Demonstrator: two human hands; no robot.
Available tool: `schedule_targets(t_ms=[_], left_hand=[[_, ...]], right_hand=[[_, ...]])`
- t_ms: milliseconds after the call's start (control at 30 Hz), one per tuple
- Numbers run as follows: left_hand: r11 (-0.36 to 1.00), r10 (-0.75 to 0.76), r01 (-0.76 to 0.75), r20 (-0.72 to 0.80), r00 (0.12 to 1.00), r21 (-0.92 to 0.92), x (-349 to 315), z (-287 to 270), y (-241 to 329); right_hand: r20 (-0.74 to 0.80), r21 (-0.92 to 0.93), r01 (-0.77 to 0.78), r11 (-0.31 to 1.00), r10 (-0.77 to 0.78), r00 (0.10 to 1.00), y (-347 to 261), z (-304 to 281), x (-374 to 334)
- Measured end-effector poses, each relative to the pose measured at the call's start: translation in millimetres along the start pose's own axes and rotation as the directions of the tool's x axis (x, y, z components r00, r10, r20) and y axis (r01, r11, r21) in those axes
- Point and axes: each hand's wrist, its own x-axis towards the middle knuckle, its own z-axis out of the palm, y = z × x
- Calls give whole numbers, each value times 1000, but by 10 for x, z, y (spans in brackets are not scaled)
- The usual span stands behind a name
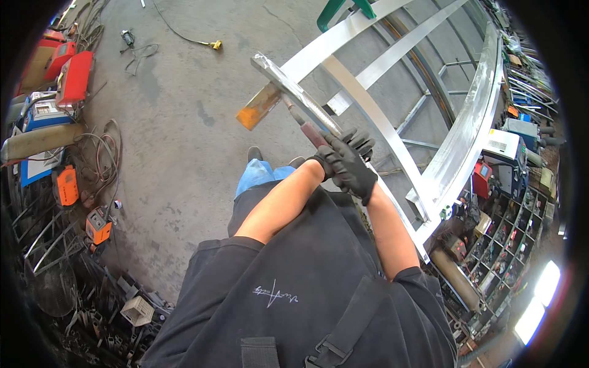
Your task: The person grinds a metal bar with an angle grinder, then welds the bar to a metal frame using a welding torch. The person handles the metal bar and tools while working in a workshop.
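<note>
Both my hands wear dark gloves and cross in front of my body, beside a pale metal bar (305, 97). My right hand (350, 168) lies on top, its fingers closed round the reddish-brown grip of a hand tool (311, 133). The tool's thin metal shaft points up and left, close to the bar; its exact kind is unclear. My left hand (322, 164) is mostly covered by the right. Curled gloved fingers show past it, against the bar. What the left hand grips is hidden. Crossing under the bar, a flat metal strip (334, 43) ends in a brownish, orange-stained piece (257, 107).
A large curved metal frame (392, 132) spreads to the right, with a green support (331, 15) at its top. Red machines (75, 78), orange boxes (66, 185) and coiled cables (105, 156) line the left. A yellow cord end (215, 45) lies on the floor; a parts rack (506, 239) stands right.
</note>
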Motion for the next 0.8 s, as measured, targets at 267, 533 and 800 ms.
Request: schedule_targets(t_ms=[267, 533, 800], left_hand=[[978, -44, 10, -157, 987, -210, 18, 224, -126], [770, -176, 333, 321, 931, -544, -27, 191, 6], [-826, -440, -238, 321, 839, -511, 55, -128, 19]], right_hand=[[-220, -841, -89, 533, -187, 957, 196, 378, 551], [-263, -885, -117, 450, -277, 924, 360, 524, 636], [-308, -822, -150, 549, -209, 928, 317, 662, 578]])
